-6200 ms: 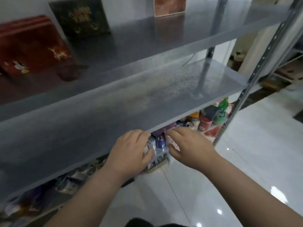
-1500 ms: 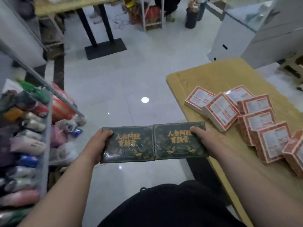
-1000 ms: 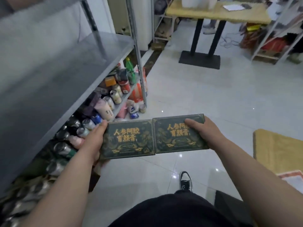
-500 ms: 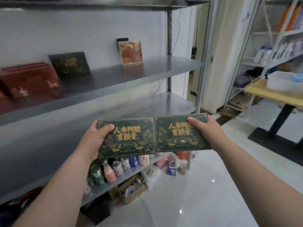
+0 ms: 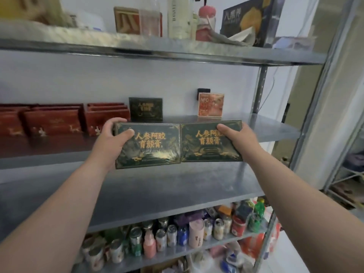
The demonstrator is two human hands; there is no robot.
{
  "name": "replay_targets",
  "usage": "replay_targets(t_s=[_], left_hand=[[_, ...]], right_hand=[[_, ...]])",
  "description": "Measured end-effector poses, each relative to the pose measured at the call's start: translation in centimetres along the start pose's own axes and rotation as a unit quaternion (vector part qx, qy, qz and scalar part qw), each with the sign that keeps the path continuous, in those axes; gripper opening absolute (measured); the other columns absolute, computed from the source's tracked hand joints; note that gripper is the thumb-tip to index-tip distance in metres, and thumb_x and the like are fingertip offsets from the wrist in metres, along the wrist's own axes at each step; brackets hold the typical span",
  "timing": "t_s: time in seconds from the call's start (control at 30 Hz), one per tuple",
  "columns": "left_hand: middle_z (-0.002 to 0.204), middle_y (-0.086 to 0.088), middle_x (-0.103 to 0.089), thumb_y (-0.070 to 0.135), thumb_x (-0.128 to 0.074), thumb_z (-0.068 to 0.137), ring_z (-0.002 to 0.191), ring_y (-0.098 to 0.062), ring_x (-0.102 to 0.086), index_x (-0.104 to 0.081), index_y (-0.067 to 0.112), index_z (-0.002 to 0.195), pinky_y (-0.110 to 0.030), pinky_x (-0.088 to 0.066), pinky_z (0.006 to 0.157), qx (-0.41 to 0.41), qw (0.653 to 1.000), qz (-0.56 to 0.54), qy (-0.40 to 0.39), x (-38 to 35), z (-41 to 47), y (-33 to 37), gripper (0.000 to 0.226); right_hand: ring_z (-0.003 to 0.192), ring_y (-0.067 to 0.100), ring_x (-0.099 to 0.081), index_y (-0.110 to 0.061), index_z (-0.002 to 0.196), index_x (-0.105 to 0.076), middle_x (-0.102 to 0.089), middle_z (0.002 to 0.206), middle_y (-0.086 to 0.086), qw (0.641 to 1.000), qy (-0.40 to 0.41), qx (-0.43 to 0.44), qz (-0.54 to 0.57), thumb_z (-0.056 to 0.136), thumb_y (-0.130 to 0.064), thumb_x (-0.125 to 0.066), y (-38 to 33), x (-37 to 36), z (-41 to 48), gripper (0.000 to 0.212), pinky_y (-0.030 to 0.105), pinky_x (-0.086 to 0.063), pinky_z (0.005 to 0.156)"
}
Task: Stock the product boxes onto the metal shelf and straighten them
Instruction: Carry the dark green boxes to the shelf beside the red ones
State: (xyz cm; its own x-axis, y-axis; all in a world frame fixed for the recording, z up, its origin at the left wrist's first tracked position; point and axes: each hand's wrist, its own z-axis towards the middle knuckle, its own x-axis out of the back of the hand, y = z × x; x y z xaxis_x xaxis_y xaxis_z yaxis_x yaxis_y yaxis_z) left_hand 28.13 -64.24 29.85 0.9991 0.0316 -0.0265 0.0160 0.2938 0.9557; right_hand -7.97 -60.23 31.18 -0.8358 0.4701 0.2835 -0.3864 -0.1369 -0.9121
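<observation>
Left hand [image 5: 112, 140] gripping left green box [image 5: 147, 145], right hand [image 5: 235, 137] gripping right green box [image 5: 210, 141]; boxes touching edge to edge, faces outward, hovering before middle shelf [image 5: 275, 131]. Likely aiming for bare stretch beside matching green box [image 5: 146, 108] standing at back, red boxes [image 5: 51, 121] filling left.

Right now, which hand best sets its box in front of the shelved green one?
Probably left hand: its box lines up with the shelved green box; right hand is nearer the orange box.
</observation>
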Motion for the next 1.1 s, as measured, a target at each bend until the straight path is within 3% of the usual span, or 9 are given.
replay_targets(t_s=[0.17, 0.27, 0.37, 0.47, 0.67, 0.8, 0.9, 0.97, 1.1], left_hand=[[0.112, -0.005, -0.069, 0.029, -0.080, 0.083, 0.091, -0.036, -0.072, -0.060, 0.046, 0.107, -0.058, -0.059, 0.078, -0.041, 0.998, 0.027, 0.035, -0.5, 6.0, -1.5, 0.035], [0.117, -0.003, -0.068, 0.034, -0.082, 0.079, 0.092, -0.035, -0.070, -0.058, 0.051, 0.106, -0.049, -0.060, 0.076, -0.061, 0.995, 0.058, 0.048, -1.7, 9.9, -2.5, 0.040], [0.116, 0.003, -0.065, 0.030, -0.082, 0.081, 0.100, -0.020, -0.067, -0.058, 0.047, 0.108, -0.039, -0.058, 0.082, -0.067, 0.994, 0.070, 0.051, -3.1, 13.1, -3.7, 0.040], [0.107, 0.012, -0.059, 0.023, -0.078, 0.085, 0.086, -0.004, -0.062, -0.056, 0.035, 0.116, -0.022, -0.050, 0.065, -0.083, 0.992, 0.077, 0.053, -4.4, 15.4, -4.6, 0.039], [0.105, 0.002, -0.060, 0.023, -0.075, 0.088, 0.070, -0.015, -0.062, -0.050, 0.030, 0.120, -0.027, -0.047, 0.058, -0.089, 0.976, 0.195, 0.037, -6.5, 19.7, -5.6, 0.041], [0.132, -0.004, -0.045, 0.018, -0.069, 0.091, 0.103, -0.017, -0.054, -0.051, 0.020, 0.128, -0.026, -0.044, 0.088, -0.128, 0.937, 0.322, 0.035, -7.3, 22.1, -5.8, 0.041], [0.138, -0.009, -0.043, 0.012, -0.068, 0.087, 0.127, -0.028, -0.040, -0.054, 0.018, 0.128, -0.039, -0.028, 0.115, -0.191, 0.864, 0.461, 0.065, -8.4, 23.3, -5.9, 0.044], [0.139, -0.005, -0.046, 0.020, -0.069, 0.082, 0.133, -0.031, -0.035, -0.050, 0.024, 0.136, -0.059, -0.018, 0.117, -0.238, 0.769, 0.591, 0.053, -9.5, 23.8, -6.2, 0.058], [0.142, -0.004, -0.046, 0.042, -0.072, 0.079, 0.130, -0.032, -0.040, -0.038, 0.022, 0.148, -0.063, -0.008, 0.113, -0.258, 0.643, 0.720, 0.035, -12.1, 23.8, -6.8, 0.080]], right_hand=[[0.094, 0.019, -0.073, -0.026, 0.110, -0.062, -0.074, 0.103, -0.006, 1.000, 0.019, 0.007, -0.006, 0.076, -0.056, -0.082, -0.3, -3.9, 6.3, 0.050, 0.045, -0.061, 0.088], [0.092, 0.012, -0.064, -0.024, 0.114, -0.050, -0.064, 0.100, -0.012, 0.999, 0.047, 0.007, -0.007, 0.079, -0.052, -0.081, -0.4, -5.8, 9.2, 0.054, 0.032, -0.055, 0.081], [0.092, 0.013, -0.066, -0.020, 0.118, -0.053, -0.067, 0.106, -0.007, 0.997, 0.072, 0.011, -0.009, 0.080, -0.051, -0.081, 0.6, -7.2, 11.7, 0.057, 0.026, -0.053, 0.070], [0.097, 0.016, -0.070, -0.018, 0.121, -0.054, -0.069, 0.109, -0.004, 0.996, 0.084, 0.017, 0.023, 0.080, -0.047, -0.083, 2.0, -8.4, 13.8, 0.058, 0.033, -0.061, 0.076], [0.103, 0.019, -0.065, -0.021, 0.134, -0.042, -0.064, 0.116, -0.005, 0.994, 0.098, 0.052, -0.018, 0.079, -0.047, -0.084, 3.7, -9.5, 17.9, 0.074, 0.036, -0.057, 0.085], [0.103, 0.024, -0.066, -0.035, 0.124, -0.037, -0.064, 0.117, -0.003, 0.997, 0.060, 0.048, -0.021, 0.075, -0.039, -0.088, 4.9, -10.2, 21.4, 0.071, 0.046, -0.059, 0.087], [0.099, 0.023, -0.064, -0.036, 0.119, -0.037, -0.062, 0.115, -0.003, 0.997, 0.031, 0.054, -0.045, 0.075, -0.035, -0.089, 5.5, -10.7, 23.9, 0.069, 0.032, -0.056, 0.072], [0.099, 0.023, -0.061, -0.028, 0.122, -0.041, -0.059, 0.111, -0.003, 0.996, 0.017, 0.067, -0.064, 0.074, -0.033, -0.090, 5.9, -10.9, 25.5, 0.069, 0.029, -0.051, 0.073], [0.104, 0.020, -0.054, -0.018, 0.126, -0.049, -0.053, 0.114, -0.001, 0.989, 0.004, 0.098, -0.109, 0.070, -0.031, -0.092, 6.4, -11.3, 28.8, 0.072, 0.030, -0.044, 0.081]])
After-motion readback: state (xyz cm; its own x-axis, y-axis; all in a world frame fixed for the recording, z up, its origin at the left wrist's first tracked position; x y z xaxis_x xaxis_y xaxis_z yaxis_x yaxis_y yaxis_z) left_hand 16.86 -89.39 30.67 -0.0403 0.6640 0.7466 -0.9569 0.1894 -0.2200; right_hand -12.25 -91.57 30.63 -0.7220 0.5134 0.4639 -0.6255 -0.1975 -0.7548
